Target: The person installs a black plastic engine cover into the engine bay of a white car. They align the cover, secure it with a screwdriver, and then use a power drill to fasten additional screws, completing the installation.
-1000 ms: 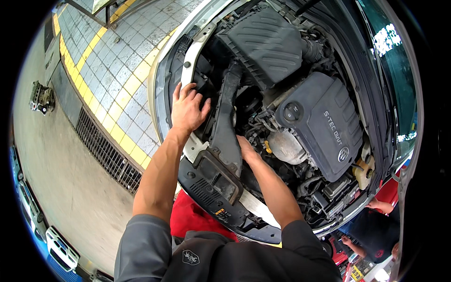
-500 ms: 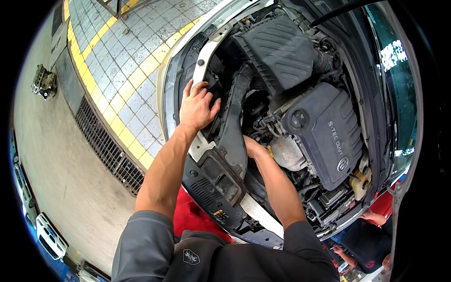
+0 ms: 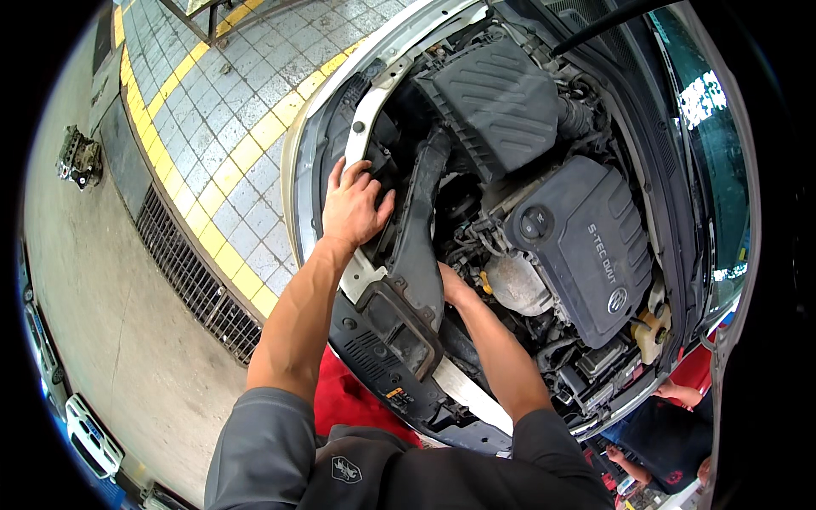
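My left hand (image 3: 354,208) rests with fingers apart on the white front crossbar (image 3: 371,109) of the engine bay. Beside it runs a black plastic air duct (image 3: 415,242), whose rectangular mouth lies nearer to me. Down between this duct and the engine reaches my right hand (image 3: 453,284). Only its wrist and back edge show, so its fingers and anything in them are hidden. To the right of that wrist is a rounded grey metal housing (image 3: 518,286) with a small yellow piece next to it.
A ribbed black air filter box (image 3: 497,106) sits at the far side. The dark engine cover (image 3: 586,246) lies to the right. A red cloth (image 3: 353,391) hangs at the front edge. Another person (image 3: 659,446) stands at lower right. A floor grate (image 3: 191,263) is at left.
The view has shifted slightly, moving the car a little left in the picture. Both hands keep nearly the same places, the left on the crossbar, the right behind the duct.
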